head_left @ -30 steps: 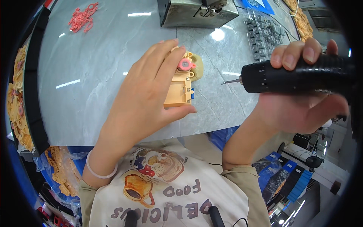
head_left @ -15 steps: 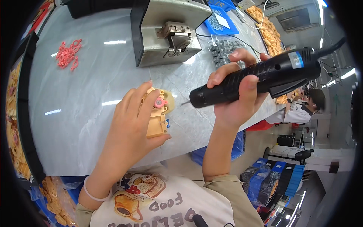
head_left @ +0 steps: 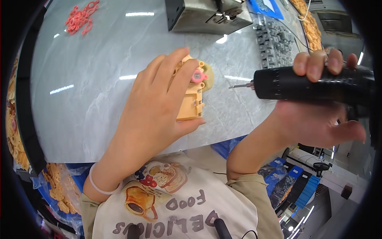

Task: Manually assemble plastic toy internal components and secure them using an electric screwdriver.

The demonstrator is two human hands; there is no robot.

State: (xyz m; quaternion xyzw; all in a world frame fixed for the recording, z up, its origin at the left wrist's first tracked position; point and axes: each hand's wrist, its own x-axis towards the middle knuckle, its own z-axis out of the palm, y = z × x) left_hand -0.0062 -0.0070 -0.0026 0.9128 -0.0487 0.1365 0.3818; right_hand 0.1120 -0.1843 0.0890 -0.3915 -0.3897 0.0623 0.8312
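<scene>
My left hand [head_left: 153, 93] is closed over a pale yellow plastic housing [head_left: 190, 108], its thumb along the near edge and its fingers over the far part. A pink round piece [head_left: 197, 76] with a small metal centre sits in the housing. Under the far right side of the housing shows a beige block [head_left: 209, 77]. At the right, my right hand [head_left: 308, 123] grips a black electric screwdriver [head_left: 278, 85], fingers curled over its top and the thumb held off below. The screwdriver lies nearly level, its thin bit pointing left, apart from the housing.
Pink ring-shaped pieces [head_left: 81, 18] lie in a heap at the far left of the grey table [head_left: 95, 107]. A metal box-like device [head_left: 203, 22] stands at the back, beside a tray of small grey parts [head_left: 274, 46] and a blue bin [head_left: 274, 10]. A black-edged crate [head_left: 30, 119] stands left.
The screwdriver has moved right, away from the housing, and turned more level. My right thumb has come off its body. My left hand keeps its hold; the whole view has shifted.
</scene>
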